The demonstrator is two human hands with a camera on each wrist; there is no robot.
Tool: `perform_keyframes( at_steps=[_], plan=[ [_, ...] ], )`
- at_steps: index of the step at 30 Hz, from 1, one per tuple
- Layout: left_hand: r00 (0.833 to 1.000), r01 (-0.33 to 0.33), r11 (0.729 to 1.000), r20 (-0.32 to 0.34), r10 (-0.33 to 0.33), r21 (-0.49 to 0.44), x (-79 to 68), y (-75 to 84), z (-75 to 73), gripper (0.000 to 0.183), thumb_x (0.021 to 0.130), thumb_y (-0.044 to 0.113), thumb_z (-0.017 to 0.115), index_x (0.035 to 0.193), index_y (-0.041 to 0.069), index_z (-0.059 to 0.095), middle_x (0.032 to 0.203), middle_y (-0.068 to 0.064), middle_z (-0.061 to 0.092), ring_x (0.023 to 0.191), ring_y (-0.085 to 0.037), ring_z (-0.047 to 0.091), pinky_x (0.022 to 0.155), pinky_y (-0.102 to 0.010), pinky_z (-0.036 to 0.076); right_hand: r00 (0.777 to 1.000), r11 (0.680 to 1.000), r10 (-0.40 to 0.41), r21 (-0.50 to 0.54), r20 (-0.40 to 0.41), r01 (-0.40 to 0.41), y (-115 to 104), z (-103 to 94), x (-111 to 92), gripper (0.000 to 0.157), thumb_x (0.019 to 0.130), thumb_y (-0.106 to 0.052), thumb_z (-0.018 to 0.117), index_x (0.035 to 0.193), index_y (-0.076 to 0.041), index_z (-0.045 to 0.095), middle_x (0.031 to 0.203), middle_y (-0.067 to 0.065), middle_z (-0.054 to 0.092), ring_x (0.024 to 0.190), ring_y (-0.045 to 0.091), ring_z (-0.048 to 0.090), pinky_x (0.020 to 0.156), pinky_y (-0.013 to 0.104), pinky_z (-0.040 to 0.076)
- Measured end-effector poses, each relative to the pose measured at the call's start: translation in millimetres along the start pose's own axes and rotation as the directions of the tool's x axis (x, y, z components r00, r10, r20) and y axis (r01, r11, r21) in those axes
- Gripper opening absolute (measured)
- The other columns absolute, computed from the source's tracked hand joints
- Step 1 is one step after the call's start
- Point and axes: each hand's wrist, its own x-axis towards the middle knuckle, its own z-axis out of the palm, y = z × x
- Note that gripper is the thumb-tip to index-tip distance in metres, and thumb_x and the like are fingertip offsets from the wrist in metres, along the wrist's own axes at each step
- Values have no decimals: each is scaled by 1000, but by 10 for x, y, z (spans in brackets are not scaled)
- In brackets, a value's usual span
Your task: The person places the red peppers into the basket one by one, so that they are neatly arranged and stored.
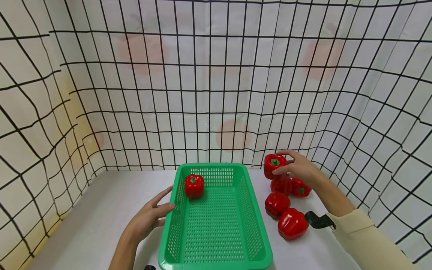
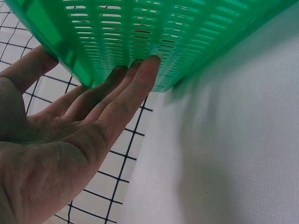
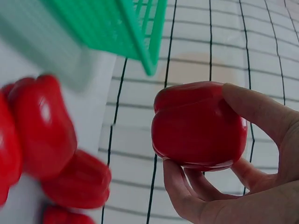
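Observation:
A red bell pepper (image 1: 275, 166) with a green stem is gripped between the thumb and fingers of my right hand (image 1: 301, 167). In the right wrist view this bell pepper (image 3: 200, 126) is lifted above the other peppers, to the right of the green basket. My left hand (image 1: 148, 216) lies at the left side of the green plastic basket (image 1: 264, 240). Its thumb touches the rim, and its fairly straight fingers (image 2: 133, 91) reach against the slotted outer wall in the left wrist view. Inside the basket, another bell pepper (image 1: 194, 186) stands in the far left corner.
Several red bell peppers lie on the white table right of the basket, one (image 1: 293, 224) nearest me and another (image 1: 300, 187) farther right. A black wire-grid pattern on white walls (image 1: 209, 93) closes off the back and both sides. A black strap (image 1: 318, 220) sits by my right sleeve.

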Motion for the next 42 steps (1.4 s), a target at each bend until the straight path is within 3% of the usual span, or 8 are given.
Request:
perform_keyframes(
  at_steps=[6,13,22,42],
  plan=[
    [1000,-7,1000,1,7,-4,0,18,-10,77,100,29,64,163,27,20,148,-24,53,118,-37,68,93,-48,59,1000,997,12,72,17,-14,-245,231,156,90,83,-24,82,157,-14,31,145,24,48,127,41,52,99,48,56],
    [1000,0,1000,11,0,-9,-1,7,-6,76,100,28,63,163,26,20,148,-24,52,120,-36,67,93,-47,59,998,981,-17,192,61,5,-462,571,345,84,82,-15,82,153,-12,36,144,22,49,130,40,49,107,53,50],
    [1000,3,1000,7,-3,-12,7,6,8,76,100,27,64,163,25,21,145,-26,55,118,-37,68,92,-47,59,995,965,-33,261,100,6,-647,934,456,77,84,-9,79,150,-10,40,143,22,51,127,38,53,106,51,51],
    [1000,10,1000,-5,-10,9,-6,15,-4,76,99,29,65,162,26,22,145,-25,55,115,-35,70,92,-46,59,994,965,55,252,95,-77,-608,1481,667,72,76,-1,81,142,-9,52,143,20,52,121,38,60,98,53,55]
  ],
)
